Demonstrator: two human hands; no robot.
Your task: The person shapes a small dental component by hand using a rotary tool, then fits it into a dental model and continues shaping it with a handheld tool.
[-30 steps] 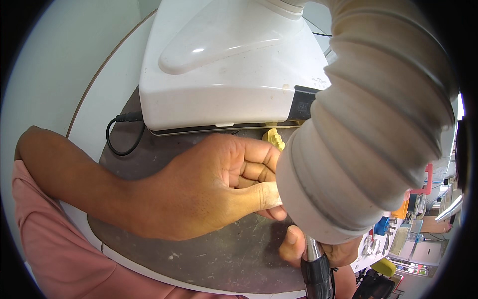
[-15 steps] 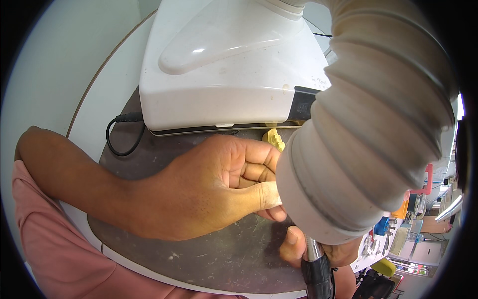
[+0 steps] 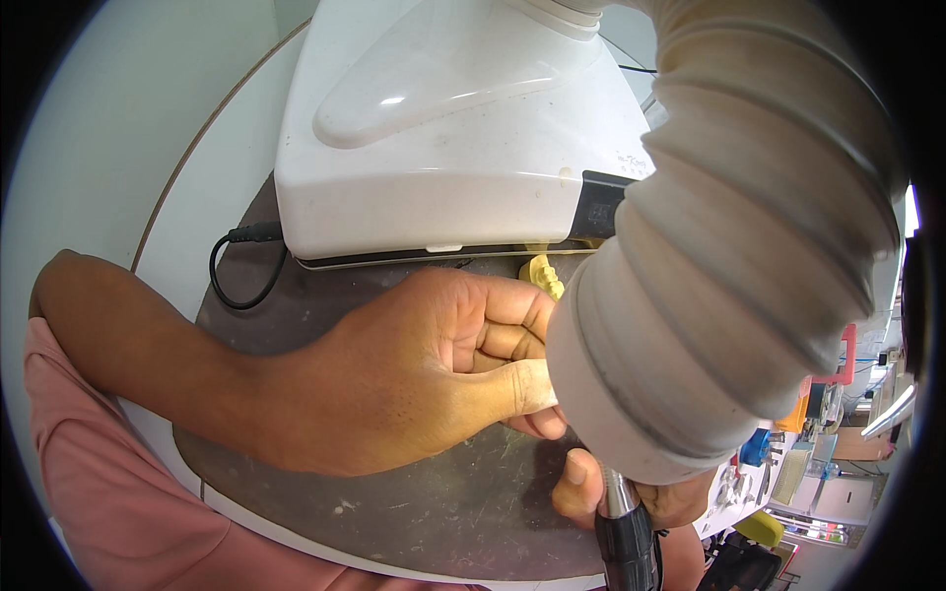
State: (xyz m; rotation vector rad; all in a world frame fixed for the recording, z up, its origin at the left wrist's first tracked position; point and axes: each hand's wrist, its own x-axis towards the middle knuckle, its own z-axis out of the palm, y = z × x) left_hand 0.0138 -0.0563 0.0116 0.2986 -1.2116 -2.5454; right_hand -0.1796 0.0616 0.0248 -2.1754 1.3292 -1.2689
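Note:
My left hand (image 3: 443, 374) reaches in over the dark work surface with its fingers curled and its thumb stretched toward them. The fingertips go behind the ribbed hose, so whatever they hold is hidden. Just right of and below it, my right hand (image 3: 579, 490) grips a rotary handpiece (image 3: 627, 532) with a black body and a silver nose. The nose points up under the hose's mouth, and its tip is out of sight. Beyond my left hand's fingers lies a yellow dental cast (image 3: 541, 275) with tooth shapes.
A thick grey-white ribbed suction hose (image 3: 729, 256) hangs over both hands and blocks the view. Behind them stands a white machine (image 3: 434, 177) with a black cable (image 3: 246, 295) at its left. A cluttered bench (image 3: 739, 483) runs off to the right.
Hardly anything differs. My right hand and the handpiece have shifted very slightly; my left hand stays almost still.

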